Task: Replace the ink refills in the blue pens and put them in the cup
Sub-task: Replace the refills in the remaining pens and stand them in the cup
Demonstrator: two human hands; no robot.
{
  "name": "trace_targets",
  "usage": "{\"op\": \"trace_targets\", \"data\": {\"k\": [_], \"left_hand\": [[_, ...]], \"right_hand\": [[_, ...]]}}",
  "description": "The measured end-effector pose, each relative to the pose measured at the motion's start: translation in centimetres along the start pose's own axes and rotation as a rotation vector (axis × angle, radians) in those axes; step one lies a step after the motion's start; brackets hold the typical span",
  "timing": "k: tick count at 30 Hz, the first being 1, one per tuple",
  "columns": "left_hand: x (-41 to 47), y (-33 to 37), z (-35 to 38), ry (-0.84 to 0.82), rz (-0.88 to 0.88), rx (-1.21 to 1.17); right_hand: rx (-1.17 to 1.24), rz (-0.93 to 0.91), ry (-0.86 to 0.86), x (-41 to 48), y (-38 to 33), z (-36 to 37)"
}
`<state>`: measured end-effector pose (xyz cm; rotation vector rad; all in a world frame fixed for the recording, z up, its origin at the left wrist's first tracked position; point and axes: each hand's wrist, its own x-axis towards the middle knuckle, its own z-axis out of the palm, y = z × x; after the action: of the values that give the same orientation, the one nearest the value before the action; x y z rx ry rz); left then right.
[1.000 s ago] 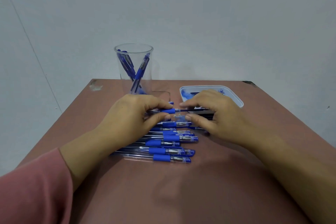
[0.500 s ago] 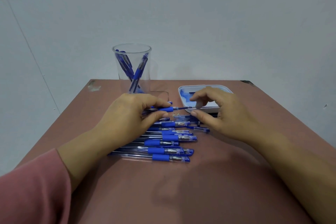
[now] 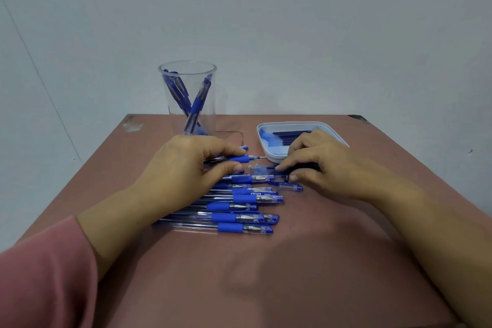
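My left hand [image 3: 186, 168] grips a blue pen [image 3: 239, 159] by its barrel just above the table, with the thin tip pointing right. My right hand [image 3: 322, 165] is lowered to the table beside the tip. Its index finger and thumb are curled over small clear pen parts [image 3: 262, 168], and I cannot tell whether they pinch one. A clear cup [image 3: 187, 72] at the back holds several blue pens. A row of several blue pens [image 3: 239, 208] lies in front of my left hand, partly under it.
A white tray [image 3: 271, 158] with blue refills stands at the back right, partly hidden by my right hand. A loose blue cap [image 3: 288, 186] lies near my right thumb. The brown table [image 3: 292, 274] ends at a grey wall.
My right hand has let go of the pen's tip end, moved back toward the tray, then come down onto the small parts. My left hand has kept hold of the pen.
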<state>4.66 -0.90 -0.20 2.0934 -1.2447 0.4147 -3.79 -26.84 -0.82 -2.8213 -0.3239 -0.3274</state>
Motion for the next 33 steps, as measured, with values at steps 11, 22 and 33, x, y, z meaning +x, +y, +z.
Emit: {"op": "trace_targets", "data": {"k": [11, 22, 33], "left_hand": [[0.0, 0.1, -0.1, -0.011, -0.007, -0.003], [0.0, 0.2, 0.0, 0.001, 0.010, -0.004], [-0.2, 0.3, 0.1, 0.033, 0.015, -0.032]], "right_hand": [[0.032, -0.019, 0.098, 0.1, -1.2, -0.3], [0.415, -0.023, 0.318, 0.0, -4.5, 0.2], [0.420, -0.040, 0.373, 0.5, -5.0, 1.4]]}}
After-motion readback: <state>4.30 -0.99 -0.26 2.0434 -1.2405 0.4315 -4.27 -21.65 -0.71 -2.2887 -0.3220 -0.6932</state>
